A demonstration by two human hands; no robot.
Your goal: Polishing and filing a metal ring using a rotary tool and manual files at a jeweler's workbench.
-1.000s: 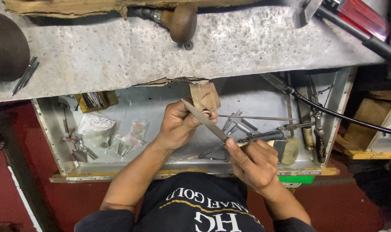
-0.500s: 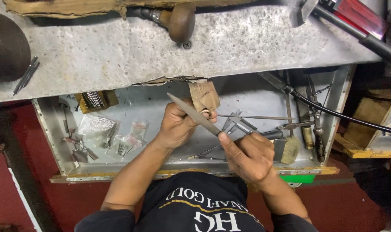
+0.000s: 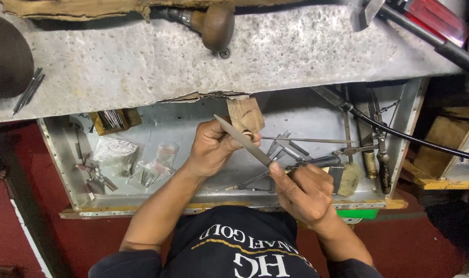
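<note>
My right hand (image 3: 302, 191) grips a flat metal file (image 3: 240, 138), index finger laid along its blade. The file slants up and to the left across a small piece pinched in the fingers of my left hand (image 3: 212, 146). That piece is too small to make out; it is pressed against the wooden bench pin (image 3: 245, 114) jutting from the edge of the grey workbench (image 3: 141, 62). Both hands work above an open metal drawer (image 3: 64, 154).
The drawer holds small plastic bags (image 3: 118, 152), several pliers and files (image 3: 368, 149) at right, and a little wooden box of burs (image 3: 111, 119). A wooden-handled tool (image 3: 216, 24), a black hose (image 3: 409, 136) and a dark round block (image 3: 5, 56) lie around the bench.
The file has slid up and to the left across the piece, then drawn back slightly, with my right hand following. My left hand has stayed at the bench pin.
</note>
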